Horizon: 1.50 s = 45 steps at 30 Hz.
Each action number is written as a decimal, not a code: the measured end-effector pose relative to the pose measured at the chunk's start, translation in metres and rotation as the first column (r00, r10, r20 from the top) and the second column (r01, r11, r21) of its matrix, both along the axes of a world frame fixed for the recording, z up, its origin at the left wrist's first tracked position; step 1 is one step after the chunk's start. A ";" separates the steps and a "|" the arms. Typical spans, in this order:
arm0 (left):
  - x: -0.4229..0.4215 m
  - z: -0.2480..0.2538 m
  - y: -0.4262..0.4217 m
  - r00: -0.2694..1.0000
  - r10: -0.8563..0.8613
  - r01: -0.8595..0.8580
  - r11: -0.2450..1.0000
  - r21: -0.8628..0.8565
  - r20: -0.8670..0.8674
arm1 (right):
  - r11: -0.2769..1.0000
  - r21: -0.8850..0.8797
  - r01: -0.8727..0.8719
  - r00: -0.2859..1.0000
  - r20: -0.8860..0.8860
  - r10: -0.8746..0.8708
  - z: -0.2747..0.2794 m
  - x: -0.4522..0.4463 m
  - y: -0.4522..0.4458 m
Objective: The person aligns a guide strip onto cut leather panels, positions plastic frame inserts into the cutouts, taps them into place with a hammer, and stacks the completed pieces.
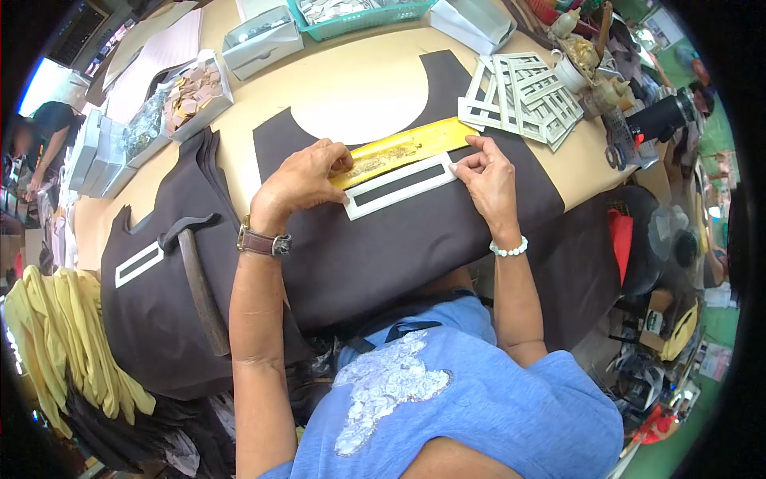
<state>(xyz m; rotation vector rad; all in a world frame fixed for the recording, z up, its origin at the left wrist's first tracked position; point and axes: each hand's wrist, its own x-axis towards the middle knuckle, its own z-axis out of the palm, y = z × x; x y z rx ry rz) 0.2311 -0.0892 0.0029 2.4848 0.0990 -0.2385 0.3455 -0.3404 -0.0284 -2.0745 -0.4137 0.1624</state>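
Observation:
A white rectangular frame (403, 195) with a long open slot lies on dark brown fabric (383, 255). Along its upper edge runs a yellow strip (435, 139) with a worn, stained surface. My left hand (307, 177) has its fingers curled at the strip's left end, its thumb at the frame's left end. At the other end of the frame, my right hand (488, 180) pinches the corner between thumb and fingers, close to the strip's tip. A second white frame (139, 266) rests on the fabric at left, beside a hammer (199, 283) with a dark handle.
More white frames (527, 96) are piled at the upper right. Scissors (614, 156) hang near the table's right edge. Boxes of small pieces (191, 96) stand upper left, with a green basket (363, 22) at the back. Yellow cloth (72, 335) drapes lower left; another person (48, 136) is at far left.

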 end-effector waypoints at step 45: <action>-0.072 -0.060 -0.101 0.743 0.162 -0.510 0.765 0.393 0.649 | 0.941 -0.293 -0.168 0.683 0.654 0.325 -0.010 -0.005 0.003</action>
